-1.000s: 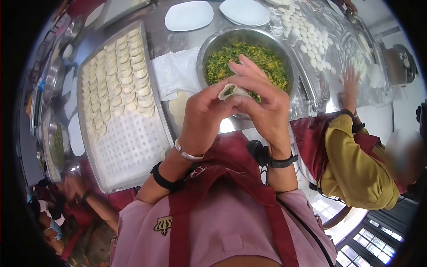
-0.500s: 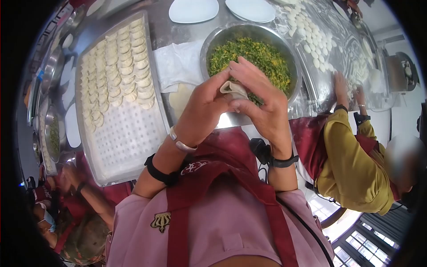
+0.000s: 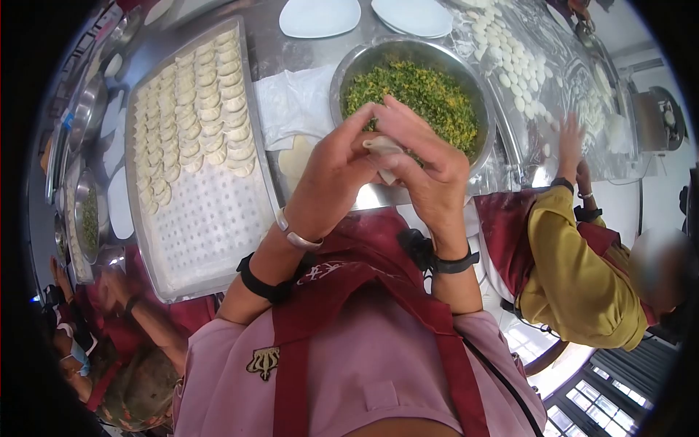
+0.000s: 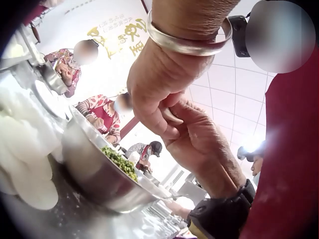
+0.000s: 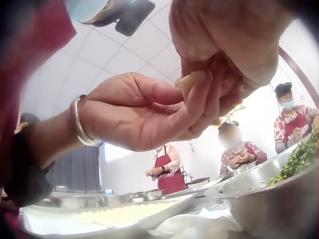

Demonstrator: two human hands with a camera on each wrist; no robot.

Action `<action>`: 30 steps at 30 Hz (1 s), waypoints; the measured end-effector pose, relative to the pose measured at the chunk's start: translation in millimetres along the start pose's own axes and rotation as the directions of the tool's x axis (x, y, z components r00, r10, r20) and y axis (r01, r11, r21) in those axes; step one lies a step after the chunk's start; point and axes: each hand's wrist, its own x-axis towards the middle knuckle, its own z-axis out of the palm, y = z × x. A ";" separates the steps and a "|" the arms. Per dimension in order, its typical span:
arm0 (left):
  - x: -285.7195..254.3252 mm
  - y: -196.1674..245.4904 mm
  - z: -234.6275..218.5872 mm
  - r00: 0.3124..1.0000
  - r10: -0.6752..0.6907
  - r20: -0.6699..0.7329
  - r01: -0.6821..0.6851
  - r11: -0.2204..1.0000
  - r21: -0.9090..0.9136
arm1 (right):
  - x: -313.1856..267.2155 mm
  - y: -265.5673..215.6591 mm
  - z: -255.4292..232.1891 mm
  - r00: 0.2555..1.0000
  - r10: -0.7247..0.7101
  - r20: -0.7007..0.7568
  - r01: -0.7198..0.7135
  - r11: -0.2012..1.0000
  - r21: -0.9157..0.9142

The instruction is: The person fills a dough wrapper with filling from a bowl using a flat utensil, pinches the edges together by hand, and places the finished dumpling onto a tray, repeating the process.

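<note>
A dumpling (image 3: pixel 384 151) of pale dough is held up between both hands, in front of the bowl. My left hand (image 3: pixel 329 173) grips its left side with bent fingers. From the other side, my right hand (image 3: pixel 434 173) pinches the dough, its thumb lying across the front. In the right wrist view a pale edge of the dumpling (image 5: pixel 194 79) shows between the fingertips, and most of it is hidden by them. Behind the hands stands a metal bowl (image 3: pixel 445 61) of chopped green and yellow filling (image 3: pixel 408 87).
Left lies a perforated tray (image 3: pixel 211 226) with rows of folded dumplings (image 3: pixel 207 102) on its far part. Between tray and bowl are a white cloth (image 3: pixel 287 102) and flat wrappers (image 3: pixel 293 160). White plates (image 3: pixel 320 18) stand behind; small dough pieces (image 3: pixel 517 73) and another person's hand (image 3: pixel 570 146) are at right.
The dumpling's open, rolled mouth has been pressed narrower between the fingers, and the right thumb has come up over its front. Both hands stay together near the bowl.
</note>
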 end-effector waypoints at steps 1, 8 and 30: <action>0.0 -2.3 1.1 1.000 0.019 -0.019 -0.020 0.999 -0.025 | -0.5 -7.9 5.8 0.996 0.051 -0.066 -0.047 0.997 0.055; -8.2 8.1 7.0 0.996 0.029 -0.079 -0.024 0.998 0.059 | -3.3 -5.1 7.1 0.992 -0.029 -0.122 0.024 0.999 -0.041; -39.1 9.0 -1.9 0.998 0.068 -0.017 -0.066 0.995 0.074 | -5.0 -18.2 8.1 0.979 -0.038 0.199 0.016 0.994 0.110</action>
